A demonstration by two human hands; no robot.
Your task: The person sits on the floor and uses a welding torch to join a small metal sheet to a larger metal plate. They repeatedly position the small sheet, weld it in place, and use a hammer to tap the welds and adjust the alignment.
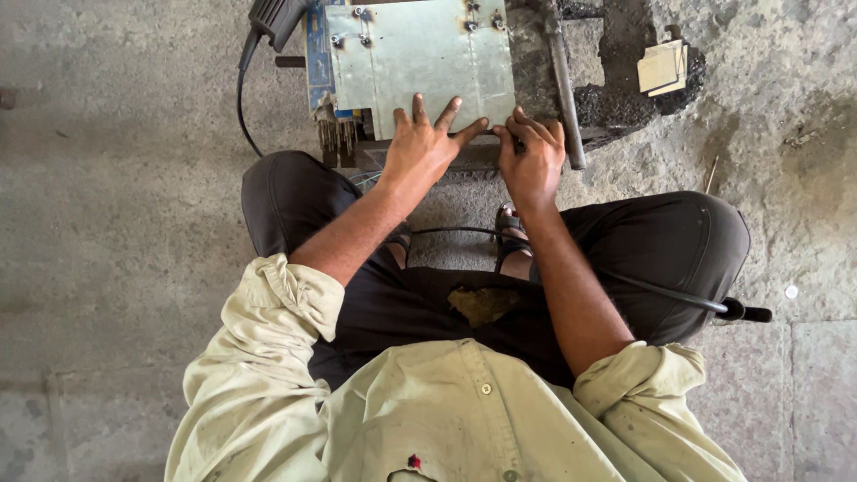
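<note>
- Head view shows a person squatting on a concrete floor [116, 223], both hands at the near edge of a grey metal cover plate [420, 62] fastened on a box-shaped machine.
- Left hand [421, 147] lies flat on the plate's near edge, fingers spread wide, pressing down and holding nothing.
- Right hand [531, 156] is curled at the plate's near right corner, fingertips pinched narrow on something at the edge; what it grips is too small to tell.
- Step in hand, as judged: seating or lining up the plate's near edge, the left hand steadying while the right works the corner.
- Next move would call for firm downward pressure from the left hand and fine fingertip work at that corner.
- Screws [361, 38] sit at the plate's far left corner and along its far edge.
- Black cable [241, 98] runs down the machine's left side from a dark plug [272, 18].
- Dark metal bar [564, 89] lies just right of the plate, close to the right hand, crowding that corner.
- Small pale cards [662, 67] rest far right, well apart.
- Second black cable [678, 295] crosses the right knee.
</note>
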